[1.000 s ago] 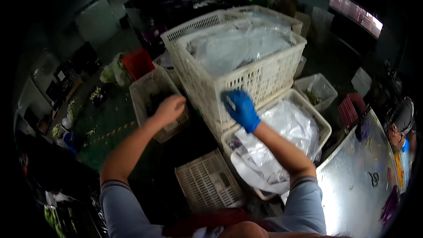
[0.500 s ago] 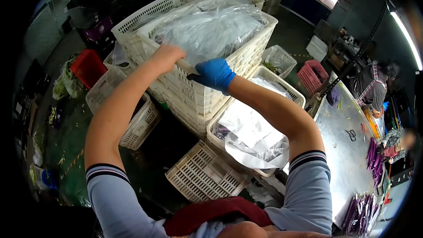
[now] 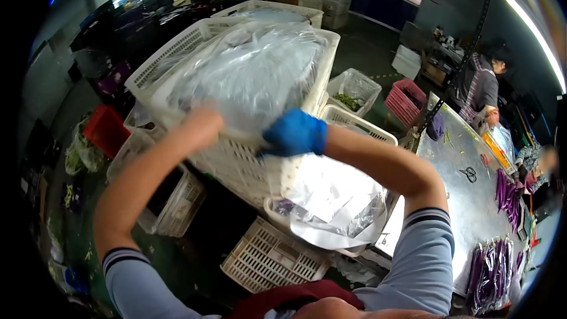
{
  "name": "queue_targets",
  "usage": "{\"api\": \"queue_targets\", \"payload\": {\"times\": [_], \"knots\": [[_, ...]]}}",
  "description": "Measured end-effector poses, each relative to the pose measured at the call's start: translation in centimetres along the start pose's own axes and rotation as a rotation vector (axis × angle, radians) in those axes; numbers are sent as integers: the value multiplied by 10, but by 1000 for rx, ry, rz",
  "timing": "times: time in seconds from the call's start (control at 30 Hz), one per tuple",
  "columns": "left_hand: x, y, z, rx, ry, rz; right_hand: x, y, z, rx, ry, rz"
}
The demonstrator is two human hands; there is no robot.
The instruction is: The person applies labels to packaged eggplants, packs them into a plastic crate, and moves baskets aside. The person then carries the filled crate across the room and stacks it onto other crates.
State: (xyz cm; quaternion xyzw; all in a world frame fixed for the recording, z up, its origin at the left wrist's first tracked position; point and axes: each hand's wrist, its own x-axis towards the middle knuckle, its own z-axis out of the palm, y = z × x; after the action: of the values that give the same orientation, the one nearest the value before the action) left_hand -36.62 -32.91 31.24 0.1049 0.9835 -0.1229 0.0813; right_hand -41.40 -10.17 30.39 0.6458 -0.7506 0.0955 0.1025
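Observation:
A white slatted crate [image 3: 251,162], filled with clear plastic bags [image 3: 248,68], tops a stack of crates. My bare left hand [image 3: 202,125] is closed over the crate's near rim; motion blurs its fingers. To the right, my right hand [image 3: 293,133], in a blue glove, has its fingers wrapped round the same rim near the front corner. Both hands' fingertips are partly hidden. Beside the stack, white sheets and clear plastic [image 3: 336,201] lie in another crate.
An empty slatted crate [image 3: 274,257] rests low in front. At right, a metal table [image 3: 455,201] bears scissors [image 3: 468,174] and bagged purple vegetables [image 3: 490,274]. Two people are beyond it. A red crate [image 3: 106,132] stands left, a pink basket [image 3: 406,101] at right.
Both hands came from apart onto the top crate's near rim. Since half a second ago, the crate has tilted and shifted left and nearer in view, and the camera view has turned.

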Motion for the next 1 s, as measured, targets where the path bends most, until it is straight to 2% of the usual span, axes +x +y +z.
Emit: {"api": "queue_targets", "payload": {"times": [0.03, 0.1, 0.13, 0.17, 0.27, 0.37, 0.47, 0.5, 0.53, 0.6, 0.67, 0.7, 0.77, 0.83, 0.9, 0.97, 1.0], "knots": [[-8, 21, 0, -58, -19, 18, -23, 9, 6, 18, 132, -193], [-22, 53, -4, -282, 156, 219, -64, 12, 2, 12, 288, -300], [-25, 65, -10, -332, 226, 291, -75, 10, -14, 54, 257, -260], [-23, 73, -5, -455, 322, 374, -87, 17, -13, 92, 325, -268], [-21, 80, -5, -415, 283, 452, -99, 16, -18, 136, 319, -182], [-17, 69, -16, -540, 15, 532, -99, 20, -12, 155, 363, -183], [29, 47, -11, -1365, -1009, 301, -100, 17, -12, 166, 406, -152], [45, 46, -14, -1232, -1109, 284, -101, 18, -11, 171, 406, -150], [51, 48, -20, -1109, -1027, 305, -101, 19, -10, 179, 409, -148], [61, 47, -43, -984, -718, 222, -100, 19, -8, 176, 462, -164], [80, 26, -47, -860, -73, 190, -101, 21, -4, 165, 496, -181], [92, 7, -40, -719, 351, 260, -101, 21, -4, 169, 498, -189], [100, -11, -38, -568, 349, 194, -102, 24, -5, 162, 504, -201], [76, -2, -51, -595, -5, 33, -105, 24, -5, 156, 491, -195], [50, 9, -49, -600, -58, 105, -107, 25, 1, 175, 535, -212], [17, 29, -52, -708, 20, 132, -108, 25, 0, 165, 555, -208], [2, 36, -55, -690, -50, 82, -107, 25, 0, 164, 569, -217]]}}
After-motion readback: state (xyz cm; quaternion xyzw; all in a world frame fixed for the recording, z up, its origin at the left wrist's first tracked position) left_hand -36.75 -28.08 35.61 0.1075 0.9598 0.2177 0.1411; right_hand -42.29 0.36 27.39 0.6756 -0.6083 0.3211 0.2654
